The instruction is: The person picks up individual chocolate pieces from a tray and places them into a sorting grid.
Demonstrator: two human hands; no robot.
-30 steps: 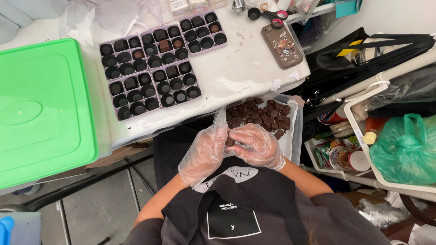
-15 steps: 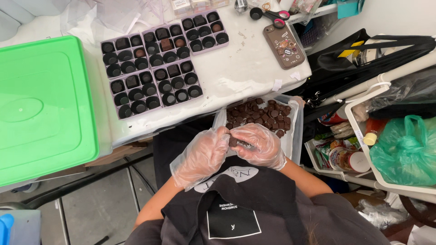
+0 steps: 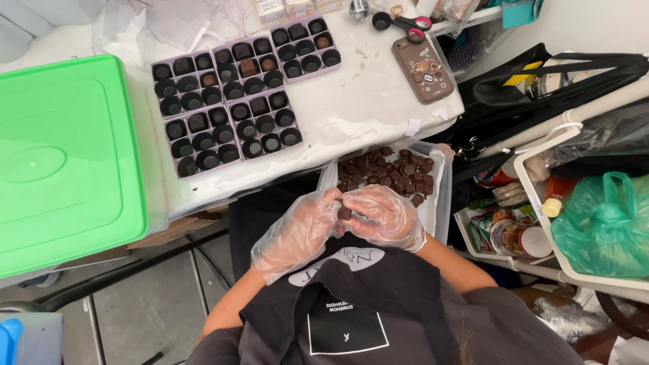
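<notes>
- Both gloved hands meet: left hand (image 3: 301, 230) and right hand (image 3: 387, 216) pinch one chocolate piece (image 3: 345, 213) between fingertips.
- Just beyond the fingers, a clear tray of chocolates (image 3: 436, 196).
- Farther off, purple candy trays (image 3: 233, 108) on the white table (image 3: 365, 108).

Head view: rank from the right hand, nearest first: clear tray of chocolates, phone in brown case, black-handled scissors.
From the right hand:
1. Clear tray of chocolates, just beyond the fingers.
2. Phone in brown case, on the white table, farther up.
3. Black-handled scissors, at the table's far edge.
</notes>
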